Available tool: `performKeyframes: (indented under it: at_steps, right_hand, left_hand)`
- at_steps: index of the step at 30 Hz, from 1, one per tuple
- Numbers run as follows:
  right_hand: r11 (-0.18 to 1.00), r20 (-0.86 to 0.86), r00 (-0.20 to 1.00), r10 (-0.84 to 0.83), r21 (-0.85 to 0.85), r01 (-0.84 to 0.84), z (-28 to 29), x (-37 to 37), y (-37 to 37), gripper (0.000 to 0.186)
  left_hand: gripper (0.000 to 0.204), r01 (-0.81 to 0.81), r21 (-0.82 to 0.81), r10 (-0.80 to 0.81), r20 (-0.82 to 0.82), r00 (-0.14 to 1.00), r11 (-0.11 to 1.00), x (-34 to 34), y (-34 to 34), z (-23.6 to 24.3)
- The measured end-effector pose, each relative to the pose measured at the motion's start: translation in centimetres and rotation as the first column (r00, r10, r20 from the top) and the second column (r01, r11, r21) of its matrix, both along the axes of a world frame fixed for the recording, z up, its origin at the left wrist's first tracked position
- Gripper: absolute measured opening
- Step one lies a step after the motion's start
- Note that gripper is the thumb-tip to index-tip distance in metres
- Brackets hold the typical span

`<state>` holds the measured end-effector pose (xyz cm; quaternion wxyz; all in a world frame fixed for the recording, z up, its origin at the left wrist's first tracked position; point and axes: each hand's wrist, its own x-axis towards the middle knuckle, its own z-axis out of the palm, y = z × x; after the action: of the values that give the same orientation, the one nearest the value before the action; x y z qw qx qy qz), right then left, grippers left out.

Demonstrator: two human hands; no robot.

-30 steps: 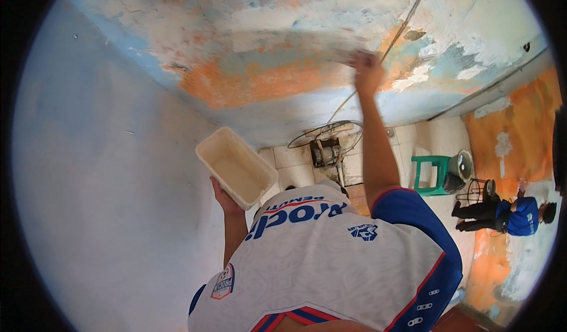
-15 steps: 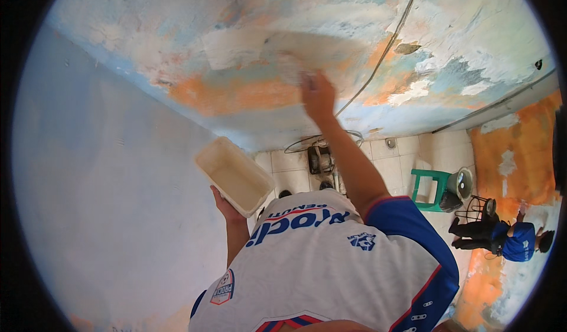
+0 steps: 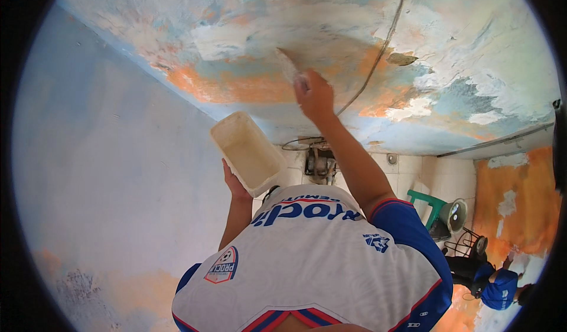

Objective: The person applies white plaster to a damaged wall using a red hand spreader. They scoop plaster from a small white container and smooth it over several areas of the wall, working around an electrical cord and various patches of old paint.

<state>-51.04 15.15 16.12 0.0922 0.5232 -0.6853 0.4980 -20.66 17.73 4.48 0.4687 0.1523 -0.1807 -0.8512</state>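
Observation:
My right hand [image 3: 315,95] is wrapped round the handle of a putty knife [image 3: 288,67], whose pale blade is against or very close to the patchy wall [image 3: 236,88]. The wall shows orange, blue and white areas with smears of filler. At my left side, my left hand [image 3: 235,183] grips a cream rectangular tub [image 3: 247,153] by its outer side. The tub is tilted, its open top facing up, with a pale coating inside; how much it holds I cannot tell.
A cable [image 3: 387,42] runs down the wall. Below stand a dark pump-like machine [image 3: 319,163], a green stool [image 3: 430,205] and a metal bucket [image 3: 457,215]. To the right, a person in a blue shirt [image 3: 499,288] is by an orange wall [image 3: 522,184]. A blue wall [image 3: 118,155] borders my left.
My right hand has shifted slightly left with the putty knife, which shows more sharply now. The tub has moved up and right in view as my viewpoint shifted.

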Motion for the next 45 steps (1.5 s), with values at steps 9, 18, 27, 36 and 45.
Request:
performKeyframes:
  at_steps: [9, 18, 27, 36, 45]
  right_hand:
    - [0.947, 0.450, 0.851, -0.272, -0.034, 0.321, -2.0, -7.7, 10.8, 0.020]
    - [0.964, 0.535, 0.830, 0.157, -0.266, -0.011, 0.7, -0.3, 5.9, 0.021]
    - [0.927, 0.927, 0.027, 0.373, -0.374, 0.039, 1.9, 4.7, 3.4, 0.032]
    - [0.998, 0.572, 0.818, 0.064, -0.056, -0.039, -1.2, 9.5, -8.6, 0.028]
    - [0.631, 0.657, 0.657, -0.370, -0.342, 0.697, -2.5, 0.6, 2.6, 0.023]
  left_hand:
    - [0.065, -0.044, 0.034, 0.043, 0.026, 0.999, 0.998, -5.4, 3.1, 0.3]
    - [0.069, -0.198, 0.123, 0.181, 0.141, 0.973, 0.972, -4.7, 3.6, 2.1]
    - [0.070, -0.173, 0.247, 0.134, 0.167, 0.977, 0.953, 0.1, 0.7, 1.4]
    - [0.068, -0.072, 0.224, 0.017, 0.237, 0.971, 0.972, 5.7, -7.5, 2.2]
    - [0.064, 0.180, 0.125, -0.200, 0.173, 0.964, 0.976, 6.7, -17.0, 2.0]
